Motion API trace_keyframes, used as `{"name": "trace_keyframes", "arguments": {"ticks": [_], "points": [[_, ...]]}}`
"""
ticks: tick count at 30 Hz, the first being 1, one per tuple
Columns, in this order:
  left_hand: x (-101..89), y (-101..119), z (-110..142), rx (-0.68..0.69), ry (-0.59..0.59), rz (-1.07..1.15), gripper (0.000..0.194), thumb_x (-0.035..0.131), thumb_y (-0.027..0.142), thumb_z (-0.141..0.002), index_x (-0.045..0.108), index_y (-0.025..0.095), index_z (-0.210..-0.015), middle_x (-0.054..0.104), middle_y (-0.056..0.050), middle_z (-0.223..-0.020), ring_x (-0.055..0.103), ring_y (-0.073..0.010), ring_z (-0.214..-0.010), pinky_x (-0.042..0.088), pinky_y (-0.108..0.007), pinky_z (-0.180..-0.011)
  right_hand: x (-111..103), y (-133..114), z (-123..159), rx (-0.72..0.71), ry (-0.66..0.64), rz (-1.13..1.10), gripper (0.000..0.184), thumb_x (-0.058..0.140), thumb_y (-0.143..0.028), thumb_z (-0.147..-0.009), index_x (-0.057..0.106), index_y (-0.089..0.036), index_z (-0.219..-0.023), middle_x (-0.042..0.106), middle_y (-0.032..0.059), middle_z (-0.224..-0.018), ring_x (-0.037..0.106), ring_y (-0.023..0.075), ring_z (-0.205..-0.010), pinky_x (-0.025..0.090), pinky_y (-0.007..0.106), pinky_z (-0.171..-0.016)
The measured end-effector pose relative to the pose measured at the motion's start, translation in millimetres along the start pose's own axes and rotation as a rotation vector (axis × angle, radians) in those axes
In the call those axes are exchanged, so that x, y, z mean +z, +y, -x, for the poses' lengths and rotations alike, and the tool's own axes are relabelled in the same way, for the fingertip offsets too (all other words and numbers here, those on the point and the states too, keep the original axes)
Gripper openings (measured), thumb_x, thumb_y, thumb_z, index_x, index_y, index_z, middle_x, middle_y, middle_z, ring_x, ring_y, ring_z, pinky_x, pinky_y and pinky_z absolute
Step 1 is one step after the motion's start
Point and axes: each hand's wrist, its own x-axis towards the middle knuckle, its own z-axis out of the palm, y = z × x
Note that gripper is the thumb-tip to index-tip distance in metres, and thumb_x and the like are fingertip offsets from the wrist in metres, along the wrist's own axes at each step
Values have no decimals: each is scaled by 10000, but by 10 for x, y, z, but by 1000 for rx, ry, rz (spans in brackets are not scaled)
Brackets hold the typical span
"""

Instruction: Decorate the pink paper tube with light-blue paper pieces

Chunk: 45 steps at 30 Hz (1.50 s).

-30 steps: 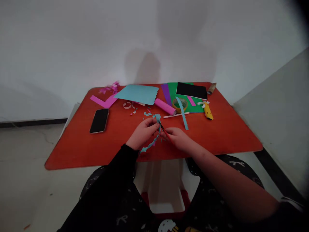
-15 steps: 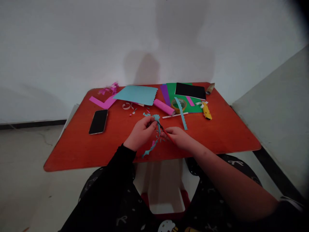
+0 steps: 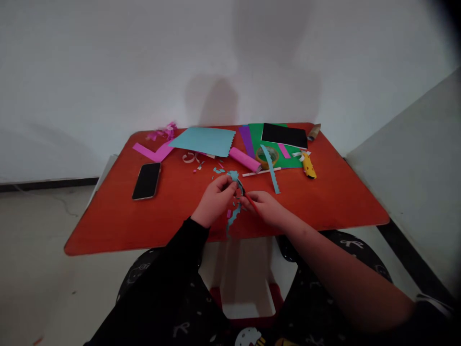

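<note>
Between finger and thumb, my left hand (image 3: 218, 196) pinches a light blue paper strip (image 3: 235, 214) with a wavy edge; its lower end dangles over the near part of the table. My right hand (image 3: 264, 205) is closed round red-handled scissors (image 3: 252, 202), whose dark blades reach the strip beside my left fingertips. How far the blades are apart is too small to tell. Blue paper snippets (image 3: 219, 170) lie just beyond my hands. A second wavy blue strip (image 3: 271, 170) rests across a roll of tape (image 3: 264, 158) and a white stick-like pen (image 3: 248, 174).
On the red table (image 3: 108, 221) lie a phone (image 3: 147, 181) at the left, a blue sheet (image 3: 203, 141), a pink roll (image 3: 245, 159) and pink paper (image 3: 154, 153) behind. Green paper (image 3: 256, 134), a black rectangle (image 3: 284, 135) and a yellow spotted item (image 3: 308, 166) lie at the right.
My left hand has shifted slightly right and turned, still holding the strip. The strip's hanging end has swung right. The scissors stay in my right hand, close to the strip.
</note>
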Motion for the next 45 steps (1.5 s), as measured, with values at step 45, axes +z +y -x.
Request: {"name": "trace_keyframes", "arguments": {"ticks": [45], "points": [[120, -238, -81, -14, 42, 15, 223, 599, 294, -906, 506, 193, -730, 510, 28, -684, 472, -105, -622, 391, -217, -596, 127, 34, -77, 127, 73, -90, 628, 551, -809, -792, 473, -208, -627, 429, -36, -579, 396, 116, -574, 280, 274, -536]]}}
